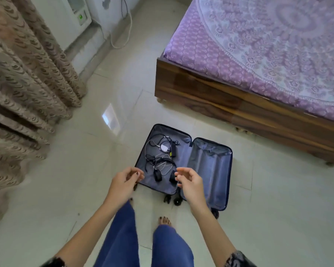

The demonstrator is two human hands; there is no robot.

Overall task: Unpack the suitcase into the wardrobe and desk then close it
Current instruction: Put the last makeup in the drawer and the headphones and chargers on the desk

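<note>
A dark blue suitcase [210, 166] lies flat and open on the tiled floor, grey lining showing in both halves. Its left half holds black headphones [163, 170], a white charger [164, 148], a black adapter [173, 150] and tangled cables [152, 143]. Nothing lies in the right half. My left hand [125, 182] hovers over the suitcase's near left corner, fingers loosely curled and holding nothing. Above the headphones' right ear cup, my right hand [190, 182] is likewise empty, its fingers spread apart.
A wooden bed [239, 105] with a purple patterned cover stands to the right, close behind the suitcase. Brown curtains [23, 83] hang on the left. A white appliance [73, 18] with a cord sits at the far wall. My bare feet [164, 221] stand just before the suitcase.
</note>
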